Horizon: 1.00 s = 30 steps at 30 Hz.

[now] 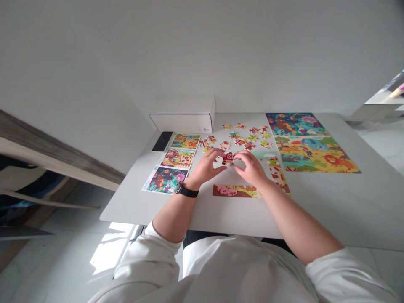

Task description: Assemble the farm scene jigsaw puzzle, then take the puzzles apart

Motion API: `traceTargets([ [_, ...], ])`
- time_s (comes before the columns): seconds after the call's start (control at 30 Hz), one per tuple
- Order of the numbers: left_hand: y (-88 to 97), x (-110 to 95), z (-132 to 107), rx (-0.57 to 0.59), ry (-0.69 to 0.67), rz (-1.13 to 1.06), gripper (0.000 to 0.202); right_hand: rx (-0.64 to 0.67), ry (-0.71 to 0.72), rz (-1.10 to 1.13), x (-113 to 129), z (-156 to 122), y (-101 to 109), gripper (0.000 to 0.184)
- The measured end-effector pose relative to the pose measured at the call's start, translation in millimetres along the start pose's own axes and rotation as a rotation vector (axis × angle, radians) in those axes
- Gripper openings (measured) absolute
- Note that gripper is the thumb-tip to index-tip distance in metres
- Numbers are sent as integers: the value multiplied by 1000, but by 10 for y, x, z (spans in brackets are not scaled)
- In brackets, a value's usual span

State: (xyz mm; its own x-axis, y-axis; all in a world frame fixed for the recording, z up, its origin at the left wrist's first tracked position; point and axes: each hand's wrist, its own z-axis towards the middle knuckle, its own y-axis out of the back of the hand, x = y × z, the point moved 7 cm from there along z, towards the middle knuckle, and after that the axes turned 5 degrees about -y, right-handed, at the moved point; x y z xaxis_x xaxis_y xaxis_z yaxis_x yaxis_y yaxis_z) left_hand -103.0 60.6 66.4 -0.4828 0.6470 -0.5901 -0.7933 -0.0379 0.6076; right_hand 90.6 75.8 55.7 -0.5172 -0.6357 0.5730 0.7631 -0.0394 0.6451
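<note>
Two grips, left hand (205, 166) and right hand (251, 168), both tight around one red puzzle piece (228, 158) (barn-patterned)

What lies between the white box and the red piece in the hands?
A few loose puzzle pieces, just beyond the red piece, as the head view shows.

Red piece (227, 158): its edges were covered by fingertips of the left hand (206, 166) and the right hand (251, 168); its picture was too small to tell.
Started puzzle (235, 191): the right forearm hid its right part.
Loose pieces (249, 136): too small to tell what they showed.
Box label (204, 129): the print was too small to read.
Table (331, 202): the person's body hid the middle of its near edge.
Pink object (398, 89): blurred and cut off by the right edge.
</note>
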Motion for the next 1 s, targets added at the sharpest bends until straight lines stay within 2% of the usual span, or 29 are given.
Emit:
traceTargets([
  [0.23, -17, 46, 1, 11, -8, 26, 31, 31, 19, -7, 12, 0, -52, 34],
  [0.4, 144, 198, -15, -29, 30, 122, 31, 28, 9, -71, -24, -1, -78, 47],
  [0.53, 241, 372, -44, -27, 95, 194, 30, 65, -33, -143, -111, -30, -140, 44],
  [0.73, 75, 545, -62, 93, 87, 273, 31, 127, -50, -245, -153, -33, -280, 46],
  [0.9, -56, 649, -72, 182, 78, 310, 30, 262, 10, -296, -54, -5, -518, 47],
  [1.0, -70, 668, -78, 188, 71, 316, 29, 333, 3, -311, -47, -17, -627, 49],
])
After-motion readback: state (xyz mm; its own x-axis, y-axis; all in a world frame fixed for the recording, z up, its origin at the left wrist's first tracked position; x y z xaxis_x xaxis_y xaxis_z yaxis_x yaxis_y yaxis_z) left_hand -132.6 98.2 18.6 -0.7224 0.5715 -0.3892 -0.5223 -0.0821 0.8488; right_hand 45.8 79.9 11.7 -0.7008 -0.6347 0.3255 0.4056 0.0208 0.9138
